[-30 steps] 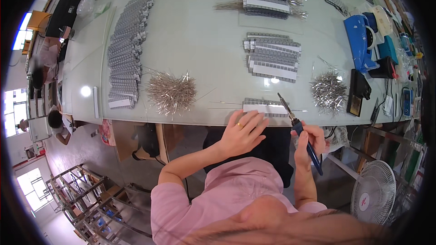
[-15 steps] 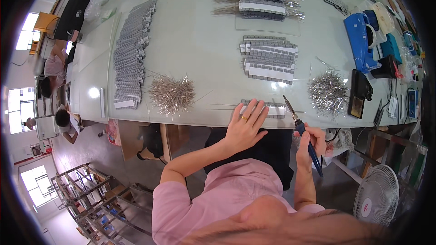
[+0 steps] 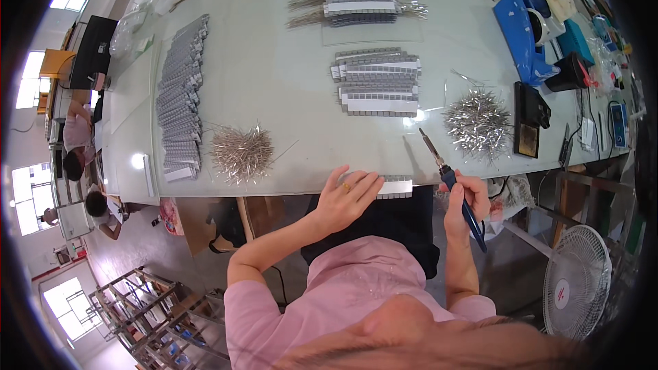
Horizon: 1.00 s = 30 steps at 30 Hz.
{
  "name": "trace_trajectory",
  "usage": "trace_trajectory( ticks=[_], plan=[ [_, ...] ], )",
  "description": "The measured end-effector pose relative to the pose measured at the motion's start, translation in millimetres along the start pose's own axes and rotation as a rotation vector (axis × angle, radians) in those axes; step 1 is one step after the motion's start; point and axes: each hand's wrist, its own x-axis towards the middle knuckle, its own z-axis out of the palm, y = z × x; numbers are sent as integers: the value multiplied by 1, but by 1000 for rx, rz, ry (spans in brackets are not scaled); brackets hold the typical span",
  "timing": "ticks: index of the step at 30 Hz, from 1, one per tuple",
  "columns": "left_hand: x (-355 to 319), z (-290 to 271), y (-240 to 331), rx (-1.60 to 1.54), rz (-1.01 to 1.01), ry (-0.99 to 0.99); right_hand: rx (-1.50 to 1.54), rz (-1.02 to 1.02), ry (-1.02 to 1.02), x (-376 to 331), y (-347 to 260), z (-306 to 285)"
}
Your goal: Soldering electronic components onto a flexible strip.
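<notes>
My right hand [image 3: 467,199] is closed around the dark blue handle of a soldering iron [image 3: 469,211]. Its metal tip points up and to the left over the table, apart from any other thing. At the front edge of the table, my left hand [image 3: 347,200] has its fingers closed over the left end of a grey segmented strip with a white band [image 3: 397,186]. The strip overhangs the edge a little; its left part is hidden under the fingers. Beyond it lies a stack of similar strips [image 3: 377,82].
Bundles of thin metal wires lie left [image 3: 241,153] and right [image 3: 478,123]. A long row of grey strips [image 3: 179,96] runs along the left. At right are an iron stand [image 3: 529,123] and a blue tape dispenser [image 3: 524,38]. A fan [image 3: 577,277] stands lower right.
My left hand has gone from lying spread over the strip to closing on it, and the strip has come toward me to the table edge. The iron's tip is now away from the strip.
</notes>
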Motion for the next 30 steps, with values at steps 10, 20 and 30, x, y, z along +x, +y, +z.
trace_trajectory(
  ticks=[10, 20, 30],
  plan=[
    [49, -28, -37, -178, -85, -343, -12, -63, 70, 15, 1, -8],
    [181, -35, -166, -196, -319, -88, 51, 60, 273, 48, 47, -11],
    [221, 36, -230, 273, -33, 175, 147, 42, 266, 48, 63, 1]
  ],
)
